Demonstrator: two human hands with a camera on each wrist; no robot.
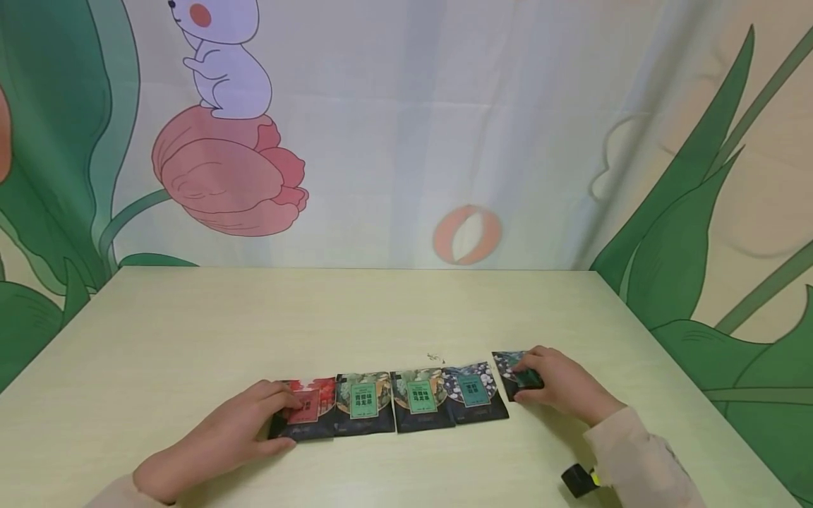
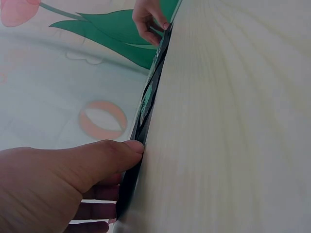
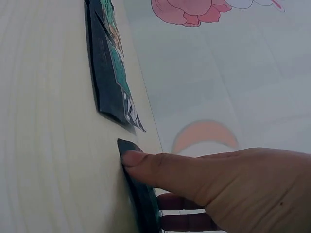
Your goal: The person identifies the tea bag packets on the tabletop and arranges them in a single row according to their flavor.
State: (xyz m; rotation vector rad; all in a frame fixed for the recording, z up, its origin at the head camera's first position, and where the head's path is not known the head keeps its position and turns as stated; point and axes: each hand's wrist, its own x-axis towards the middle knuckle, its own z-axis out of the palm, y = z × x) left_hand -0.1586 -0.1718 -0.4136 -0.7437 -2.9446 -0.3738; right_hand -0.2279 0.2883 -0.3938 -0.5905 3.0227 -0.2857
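Flat printed sachets lie in a row on the table (image 1: pixel 209 331). At the left end, my left hand (image 1: pixel 231 427) grips the red-labelled sachet (image 1: pixel 320 406), its thumb at the near edge and its fingers over the left part. Beside it lie two green-labelled sachets, a left one (image 1: pixel 363 423) and a right one (image 1: pixel 424 421). A teal-labelled sachet (image 1: pixel 476 411) slightly overlaps the right one. Past a small gap, my right hand (image 1: pixel 565 381) pinches another dark flowered sachet (image 1: pixel 504 363) between thumb and fingers. In the right wrist view, that sachet's dark edge (image 3: pixel 138 194) shows under the thumb.
Small dark crumbs (image 1: pixel 435 358) lie behind the row. A black object with a yellow-green part (image 1: pixel 579 480) is by the right sleeve (image 1: pixel 638 458). A printed curtain (image 1: pixel 381 141) hangs along the table's back edge, and more leaf-patterned cloth flanks both sides.
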